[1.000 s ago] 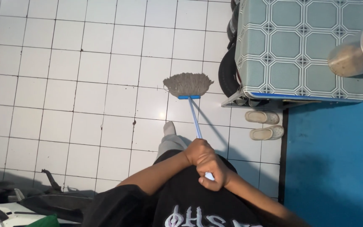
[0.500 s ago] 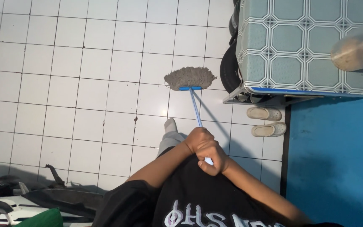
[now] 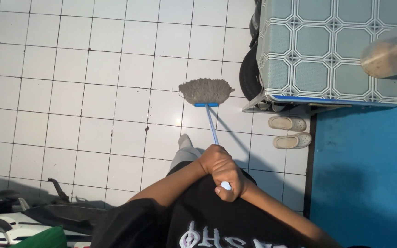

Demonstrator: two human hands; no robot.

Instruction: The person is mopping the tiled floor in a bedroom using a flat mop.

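Over the last second we see the mop (image 3: 207, 92) head slide a little away and then come back toward us across the white tiled floor (image 3: 70, 92), so we judge a short back-and-forth mopping stroke is under way; its grey strands lie flat on the tiles just beside the patterned cabinet (image 3: 331, 50). Our left hand (image 3: 213, 158) and right hand (image 3: 233, 181) are stacked and closed tight around the top of the blue handle (image 3: 212, 126), whose pale end peeks out between the fingers (image 3: 221, 192); the mop head is well apart from them, down the shaft
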